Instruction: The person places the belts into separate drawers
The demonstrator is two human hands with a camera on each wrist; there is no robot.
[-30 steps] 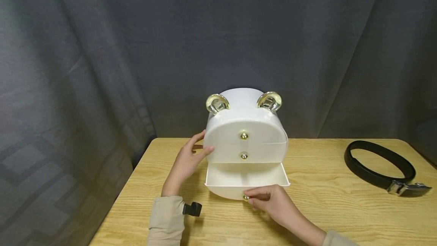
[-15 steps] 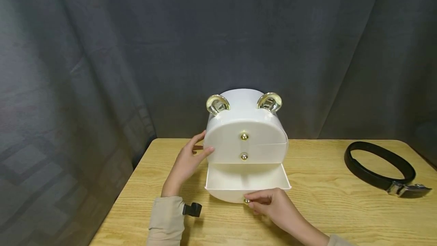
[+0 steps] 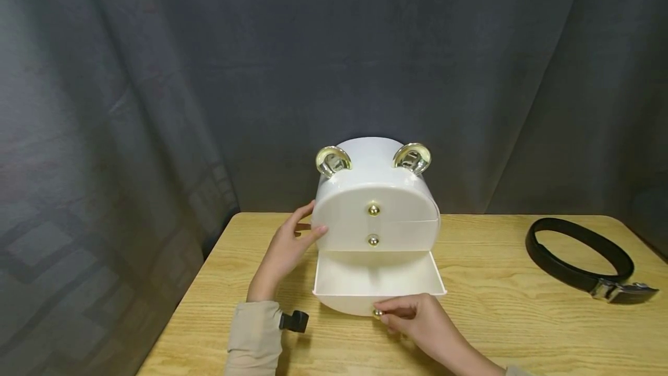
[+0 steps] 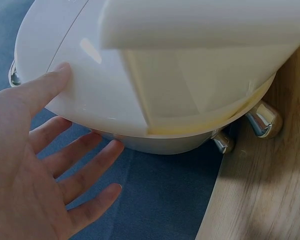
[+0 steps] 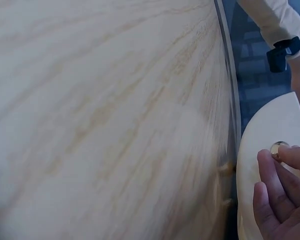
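Observation:
A white rounded storage box (image 3: 341, 213) with gold ear-shaped pieces (image 3: 334, 161) on top stands mid-table. Its bottom drawer (image 3: 347, 274) sticks out toward me, nothing visible inside; the two drawers above it are closed. My right hand (image 3: 423, 321) pinches the gold drawer knob (image 5: 279, 149) between thumb and fingers. At the box's left side is my left hand (image 4: 55, 155), its thumb pressed on the front face and its fairly straight, spread fingers along the side edge. Gold feet (image 4: 262, 120) show under the box in the left wrist view.
To the right on the wooden table (image 3: 496, 306) lies a coiled black belt (image 3: 563, 266) with a metal buckle (image 3: 605, 289). Dark grey curtains (image 3: 292, 62) hang behind and left of the table. A black wrist camera (image 3: 294, 321) sits on my left sleeve.
My right hand has drawn the bottom drawer a little farther out toward me, keeping its pinch on the knob. The left hand stays at the box's side.

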